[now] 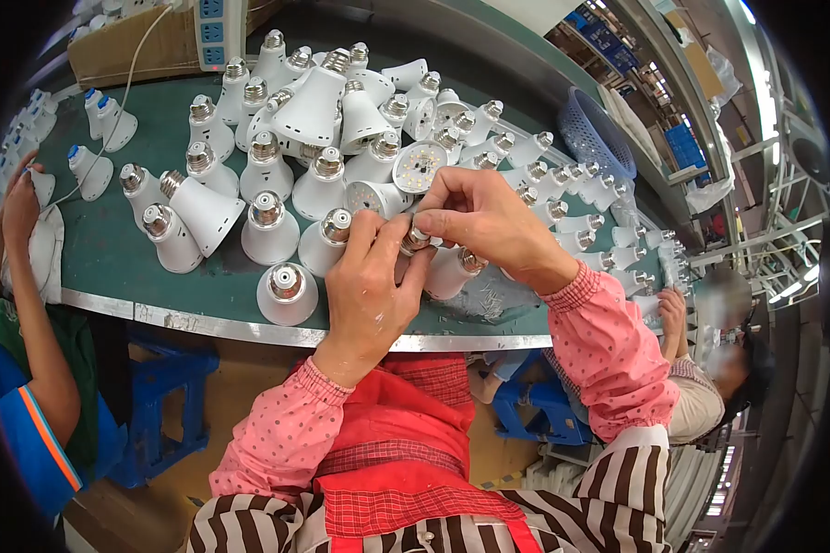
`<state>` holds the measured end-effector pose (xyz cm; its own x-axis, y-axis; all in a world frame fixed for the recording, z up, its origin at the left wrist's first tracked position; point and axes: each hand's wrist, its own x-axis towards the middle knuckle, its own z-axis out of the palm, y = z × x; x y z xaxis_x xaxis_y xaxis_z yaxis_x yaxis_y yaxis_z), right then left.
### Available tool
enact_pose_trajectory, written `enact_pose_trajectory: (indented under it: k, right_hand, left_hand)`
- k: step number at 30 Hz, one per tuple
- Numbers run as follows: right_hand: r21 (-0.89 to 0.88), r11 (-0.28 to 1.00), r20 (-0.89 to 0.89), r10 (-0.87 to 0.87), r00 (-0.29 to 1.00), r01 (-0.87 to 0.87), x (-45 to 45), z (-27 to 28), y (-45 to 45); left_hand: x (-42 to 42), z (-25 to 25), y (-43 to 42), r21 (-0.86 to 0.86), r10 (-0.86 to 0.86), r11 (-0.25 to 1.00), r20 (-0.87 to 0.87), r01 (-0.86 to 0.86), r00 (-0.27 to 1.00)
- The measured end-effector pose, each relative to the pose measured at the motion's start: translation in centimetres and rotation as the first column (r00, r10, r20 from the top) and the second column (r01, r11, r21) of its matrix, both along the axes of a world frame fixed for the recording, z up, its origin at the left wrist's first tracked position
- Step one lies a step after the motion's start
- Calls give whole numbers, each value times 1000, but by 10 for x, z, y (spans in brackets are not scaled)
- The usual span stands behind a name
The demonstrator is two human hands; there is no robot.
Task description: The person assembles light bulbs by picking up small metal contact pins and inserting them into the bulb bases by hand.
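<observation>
My left hand [371,286] is closed around the metal screw cap of a white LED bulb [416,241], just above the front edge of the bench. Most of that bulb is hidden behind my fingers. Right beside the cap, my right hand [493,226] has thumb and forefinger pinched together; whatever is between them is too small or hidden to tell. Another bulb [454,273] stands upright under my right hand. To the left of my hands, a bulb [287,293] stands by the edge, cap up. An open bulb showing its LED board [420,167] lies behind my hands.
Several white bulbs [318,103] are heaped at the back of the green bench [111,249]. Small thin pins [493,300] lie near the front edge. A blue basket [597,134] stands at the back right. A power strip [214,35] is behind. Co-workers' hands [20,207] work at both sides.
</observation>
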<state>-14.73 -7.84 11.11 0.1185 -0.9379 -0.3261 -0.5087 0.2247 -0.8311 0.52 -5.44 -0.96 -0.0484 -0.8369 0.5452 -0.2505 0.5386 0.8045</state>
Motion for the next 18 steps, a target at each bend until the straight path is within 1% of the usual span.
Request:
enact_pose_trajectory:
  k: [3,6,8,11,14,15,16,17,18]
  right_hand:
    - [9,1000,20,-2,1000,1,1,-2,-2]
    - [-17,999,75,28,997,-27,-5,-13,-4]
    - [-19,998,125,61,990,-59,-11,-20,-7]
    - [64,997,86,36,996,-41,-7,-8,-7]
    - [20,1000,7,9,1000,-10,-4,-3,1]
    - [-179,984,-39,9,999,-16,-9,-4,8]
    - [-365,930,-90,8,996,-41,-12,-8,17]
    - [-529,845,-143,4,990,-80,-13,-12,27]
    - [-605,794,-189,-75,979,-55,-17,-6,43]
  left_hand:
    - [0,0,-1,-36,13,999,12,-13,1000]
    - [3,0,-1,20,-39,999,39,38,998]
    - [3,1,-1,32,-43,999,32,42,999]
    - [4,0,-1,16,-34,999,46,33,998]
    - [2,2,-2,0,-47,999,48,47,998]
    - [2,2,-2,7,-45,999,47,44,998]
    - [3,6,-1,7,-53,999,49,52,997]
    - [3,5,0,0,-53,999,41,53,998]
    - [3,2,0,-5,-50,999,33,50,998]
